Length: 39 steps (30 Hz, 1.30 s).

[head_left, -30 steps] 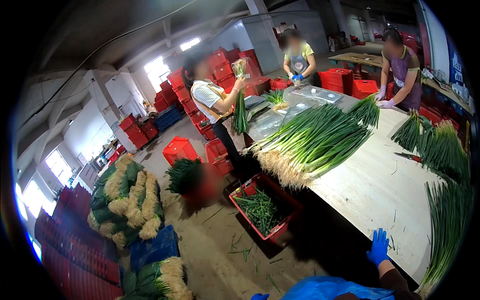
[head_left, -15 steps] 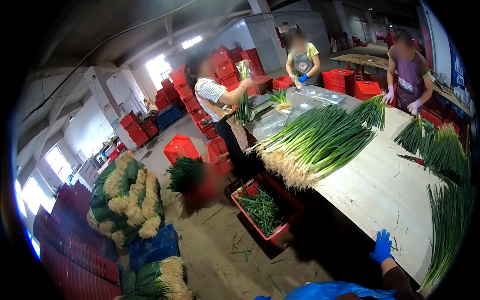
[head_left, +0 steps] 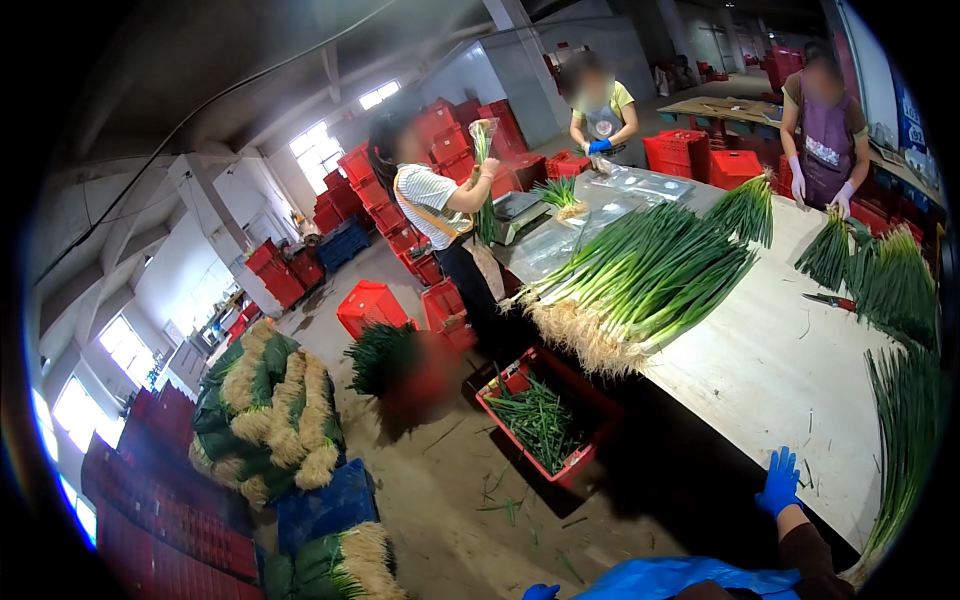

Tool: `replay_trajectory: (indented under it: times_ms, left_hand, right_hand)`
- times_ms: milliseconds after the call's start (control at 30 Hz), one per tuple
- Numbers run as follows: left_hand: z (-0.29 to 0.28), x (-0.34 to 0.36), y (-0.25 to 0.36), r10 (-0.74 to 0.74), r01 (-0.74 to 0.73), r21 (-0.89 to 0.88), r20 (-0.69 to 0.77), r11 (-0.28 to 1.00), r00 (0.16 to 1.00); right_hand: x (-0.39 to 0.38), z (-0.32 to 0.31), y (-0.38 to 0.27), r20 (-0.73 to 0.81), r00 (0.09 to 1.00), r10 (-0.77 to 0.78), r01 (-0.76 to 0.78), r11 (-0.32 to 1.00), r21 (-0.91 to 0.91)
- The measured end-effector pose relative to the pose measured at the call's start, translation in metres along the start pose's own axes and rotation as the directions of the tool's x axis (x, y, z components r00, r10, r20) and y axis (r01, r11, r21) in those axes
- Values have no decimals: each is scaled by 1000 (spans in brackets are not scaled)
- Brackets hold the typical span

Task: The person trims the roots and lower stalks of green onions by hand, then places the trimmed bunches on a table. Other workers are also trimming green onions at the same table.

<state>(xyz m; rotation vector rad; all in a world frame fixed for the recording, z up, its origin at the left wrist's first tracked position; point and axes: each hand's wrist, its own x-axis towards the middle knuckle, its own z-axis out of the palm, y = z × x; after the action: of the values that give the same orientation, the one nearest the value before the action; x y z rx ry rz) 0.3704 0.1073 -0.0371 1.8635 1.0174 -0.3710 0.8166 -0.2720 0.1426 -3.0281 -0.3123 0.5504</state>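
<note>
My right hand (head_left: 778, 487), in a blue glove, lies on the near edge of the pale table (head_left: 740, 400) with its fingers spread and nothing in them. Only a bit of my left hand (head_left: 541, 592), also blue-gloved, shows at the lower edge; its fingers are hidden. To the right of my right hand, long green onions (head_left: 905, 440) lie along the table's side. Farther up, a knife with a red handle (head_left: 830, 301) rests on the tabletop. A big heap of green onions (head_left: 640, 280) with pale roots covers the table's left side, apart from my hands.
A red crate (head_left: 540, 420) of green trimmings stands on the floor by the table. Bundled onions (head_left: 270, 400) are stacked at left, near red crates (head_left: 150, 480). Three co-workers stand around the table; one at left holds a bagged onion bunch (head_left: 482, 150).
The view has shifted slightly, so most things sit a little farther right. At the far right, the co-worker's gloved hands have moved. My right hand still lies spread on the table edge.
</note>
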Motion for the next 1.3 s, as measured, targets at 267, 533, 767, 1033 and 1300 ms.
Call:
replay_trajectory:
  times_ms: [267,533,767,1033,1300]
  left_hand:
    - [-3,5,4,-8,7,58,19,998,1000]
    - [7,24,31,148,-156,181,56,971,987]
    - [40,37,66,295,-309,328,94,893,951]
    - [76,11,94,194,-205,284,67,937,979]
    - [109,-38,111,19,-20,150,12,988,1000]
  right_hand:
    - [1,1,-7,-28,1000,10,-9,1000,19]
    - [3,6,1,-30,1000,-10,11,999,31]
    - [12,-25,16,36,987,-158,152,980,127]
    - [58,-11,25,-356,914,-198,293,926,237]
    - [63,4,25,-387,897,-214,314,924,217]
